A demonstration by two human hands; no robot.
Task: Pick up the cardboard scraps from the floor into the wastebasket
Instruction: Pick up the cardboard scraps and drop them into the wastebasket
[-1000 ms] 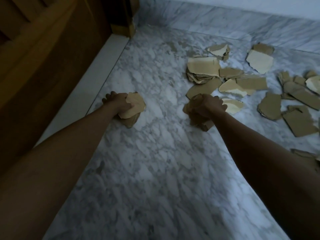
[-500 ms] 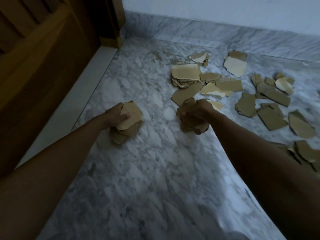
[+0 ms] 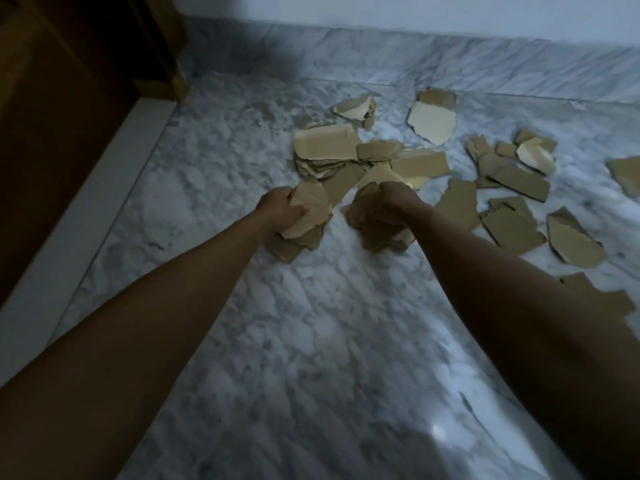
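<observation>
Change: since the earlier frames the two hands have been brought closer together and carried toward the scattered pile; the left bundle, well apart from the pile a second ago, is now held just beside it.
Left grip: the left hand (image 3: 280, 207) is curled round a stack of cardboard scraps (image 3: 304, 220), the thumb pressed on the pale top piece, darker pieces hanging below.
Right grip: the right hand (image 3: 393, 202) is closed over a crumpled wad of scraps (image 3: 377, 233), which is clutched from above; the fingertips are hidden beneath it.
Near pile: a thick layered heap (image 3: 325, 152) is seen just beyond both hands on the marble floor (image 3: 311, 341), with flat strips overlapping to its right.
Outer scraps: single pieces are spread to the right, among them a pale torn sheet (image 3: 431, 123) near the skirting and a brown piece (image 3: 571, 242) beside the right forearm; more are partly hidden under that arm.
Surroundings: a wooden door (image 3: 52, 116) and a pale threshold (image 3: 86, 220) are seen at the left.
Wastebasket: it is not in view.
Progress: judged early to middle; two handfuls are gathered but not yet binned, and most scraps are left on the floor.
</observation>
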